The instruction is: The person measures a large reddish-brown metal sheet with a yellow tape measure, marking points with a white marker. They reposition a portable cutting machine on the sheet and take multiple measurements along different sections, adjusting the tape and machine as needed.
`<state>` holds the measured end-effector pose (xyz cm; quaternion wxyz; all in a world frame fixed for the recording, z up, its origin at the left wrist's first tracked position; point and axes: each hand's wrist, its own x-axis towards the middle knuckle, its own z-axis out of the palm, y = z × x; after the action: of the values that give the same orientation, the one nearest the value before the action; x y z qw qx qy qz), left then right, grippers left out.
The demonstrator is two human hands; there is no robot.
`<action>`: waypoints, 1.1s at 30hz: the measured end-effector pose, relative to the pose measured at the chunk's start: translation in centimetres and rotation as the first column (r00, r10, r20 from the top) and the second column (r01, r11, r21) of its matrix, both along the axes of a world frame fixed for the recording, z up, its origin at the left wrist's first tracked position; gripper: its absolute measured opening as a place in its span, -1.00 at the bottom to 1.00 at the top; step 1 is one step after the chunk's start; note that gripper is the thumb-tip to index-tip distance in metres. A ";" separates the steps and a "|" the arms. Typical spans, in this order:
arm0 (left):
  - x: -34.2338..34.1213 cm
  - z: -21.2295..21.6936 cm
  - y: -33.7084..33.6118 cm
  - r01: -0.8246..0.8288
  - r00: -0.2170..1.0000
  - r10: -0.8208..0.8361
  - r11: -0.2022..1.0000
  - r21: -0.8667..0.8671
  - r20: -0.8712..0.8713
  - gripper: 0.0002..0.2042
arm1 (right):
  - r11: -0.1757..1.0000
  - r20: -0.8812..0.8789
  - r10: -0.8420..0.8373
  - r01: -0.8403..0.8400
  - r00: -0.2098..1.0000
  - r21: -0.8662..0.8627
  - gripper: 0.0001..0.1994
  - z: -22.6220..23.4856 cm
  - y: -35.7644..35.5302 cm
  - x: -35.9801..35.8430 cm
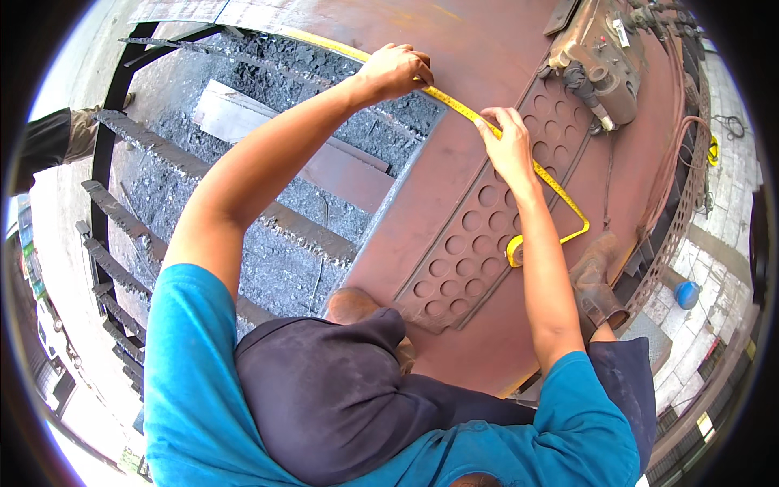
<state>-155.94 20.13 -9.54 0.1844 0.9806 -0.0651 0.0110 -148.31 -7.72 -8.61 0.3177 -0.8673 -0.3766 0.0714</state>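
A yellow tape measure blade [456,106] runs out across a reddish-brown steel plate [406,235]. My left hand [396,71] is closed around the blade near the plate's cut edge, and the blade goes on past it toward the upper left. Farther right, my right hand [508,140] pinches the blade between thumb and fingers. Beyond that hand the blade bends sharply and folds back to the yellow tape case [514,252], partly hidden by my right forearm. Under the right hand lies a strip with rows of round cut-outs [479,243].
A cutting machine [604,77] with hoses stands on the plate at the upper right. Left of the plate, jagged slats [154,144] span a bed of dark slag [268,89] holding loose metal strips. My boot [596,276] rests at the plate's right. Another person's leg [77,134] shows far left.
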 end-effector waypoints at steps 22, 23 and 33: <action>-9.2 -3.5 19.8 -0.946 0.292 0.956 0.282 0.159 0.037 -0.57 | 0.964 -0.021 -0.205 0.198 0.979 -0.179 -0.87 -1.1 1.3 0.0; -9.5 -3.6 20.6 -0.944 0.295 0.955 0.290 0.154 0.010 -0.58 | 0.964 -0.027 -0.206 0.198 0.978 -0.175 -0.87 -1.1 1.3 0.0; -9.5 -4.2 23.5 -0.900 0.421 0.905 0.424 0.095 -0.051 -0.56 | 0.972 -0.032 -0.186 0.179 0.982 -0.150 -0.86 -1.2 1.1 0.4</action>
<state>-165.40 43.64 -13.76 0.1266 0.8666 0.4790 0.0600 -147.88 -6.60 -9.76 0.2669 -0.9173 -0.2817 0.0894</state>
